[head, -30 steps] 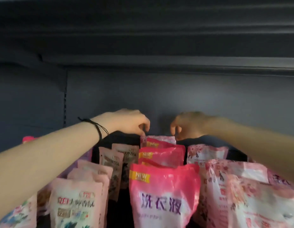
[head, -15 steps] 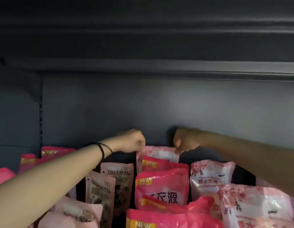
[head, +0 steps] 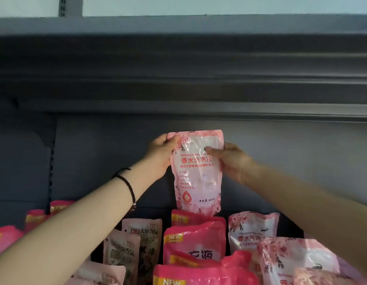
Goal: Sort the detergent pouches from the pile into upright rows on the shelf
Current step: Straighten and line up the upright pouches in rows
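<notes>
Two hands are holding one pale floral pouch [head: 196, 173] upright in the middle of the frame, in front of the grey back wall of the shelf [head: 96, 161] and clear above the rows. The left hand [head: 161, 156], with a black band [head: 127, 184] on its wrist, is gripping the pouch's upper left edge. The right hand [head: 233, 161] is pinching the upper right side, its thumb pressing on the front and its other fingers hidden behind. The pouch's bottom edge is hanging just above the rearmost bright pink pouch [head: 186, 218] of the centre row. The main risk, as I judge it, is lowering it straight down into that row. Its matching floral pouches [head: 252, 229] are standing just right of centre, so it probably belongs there. Because both grips are sitting near the top, the heavy soft body is hanging free. Carried sideways too low, it could swing, catch a pink top and tip that row forward. The glossy film could also slip through a loose pinch. How much room is lying behind the floral row cannot be told from here, and forcing the pouch into a tight gap could fold it over. Beige pouches [head: 141, 233] are standing left of centre.
</notes>
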The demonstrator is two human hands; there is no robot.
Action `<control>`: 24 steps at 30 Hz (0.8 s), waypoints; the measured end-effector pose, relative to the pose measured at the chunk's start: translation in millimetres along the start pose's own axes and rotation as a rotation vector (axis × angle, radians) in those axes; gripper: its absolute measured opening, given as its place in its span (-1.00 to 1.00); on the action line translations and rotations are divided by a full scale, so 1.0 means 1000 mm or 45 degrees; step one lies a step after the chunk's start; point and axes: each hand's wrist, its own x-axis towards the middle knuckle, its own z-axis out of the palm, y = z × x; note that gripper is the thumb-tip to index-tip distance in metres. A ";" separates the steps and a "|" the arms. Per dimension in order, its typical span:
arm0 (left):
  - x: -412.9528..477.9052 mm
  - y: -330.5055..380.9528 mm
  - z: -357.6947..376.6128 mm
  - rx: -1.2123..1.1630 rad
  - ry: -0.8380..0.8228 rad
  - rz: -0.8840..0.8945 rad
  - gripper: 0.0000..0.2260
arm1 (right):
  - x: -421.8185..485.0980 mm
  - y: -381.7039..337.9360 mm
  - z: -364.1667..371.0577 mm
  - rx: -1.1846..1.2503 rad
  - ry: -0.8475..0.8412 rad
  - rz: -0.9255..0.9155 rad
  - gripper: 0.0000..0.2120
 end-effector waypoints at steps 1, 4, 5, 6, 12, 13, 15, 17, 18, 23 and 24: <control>-0.004 0.005 0.001 -0.058 -0.009 0.002 -0.89 | -0.004 -0.004 0.000 0.028 0.018 -0.032 -0.83; -0.022 0.020 0.004 -0.151 -0.070 0.032 -0.89 | -0.019 -0.017 -0.001 0.108 0.067 -0.143 -0.90; -0.031 0.022 0.004 -0.134 -0.096 0.045 -0.87 | -0.027 -0.020 -0.001 0.129 0.093 -0.187 -0.91; -0.040 0.023 0.004 -0.100 -0.119 0.057 -0.84 | -0.036 -0.023 -0.001 0.144 0.117 -0.233 -0.91; -0.097 0.033 0.015 -0.180 -0.260 0.037 -0.80 | -0.090 -0.039 -0.003 0.135 0.202 -0.318 -0.91; -0.106 0.037 0.018 -0.208 -0.271 0.039 -0.80 | -0.100 -0.042 -0.003 0.143 0.210 -0.307 -0.91; -0.122 0.047 0.025 -0.263 -0.275 0.058 -0.78 | -0.120 -0.049 -0.004 0.173 0.199 -0.303 -0.92; -0.137 0.059 0.030 -0.303 -0.232 0.080 -0.79 | -0.139 -0.058 -0.004 0.206 0.178 -0.318 -0.92; -0.144 0.063 0.032 -0.309 -0.210 0.092 -0.79 | -0.147 -0.062 -0.004 0.216 0.173 -0.328 -0.93; -0.173 0.079 0.038 -0.309 -0.165 0.164 -0.82 | -0.187 -0.077 -0.003 0.173 0.208 -0.355 -0.96; -0.181 0.081 0.039 -0.310 -0.160 0.166 -0.82 | -0.195 -0.078 -0.003 0.166 0.221 -0.354 -0.95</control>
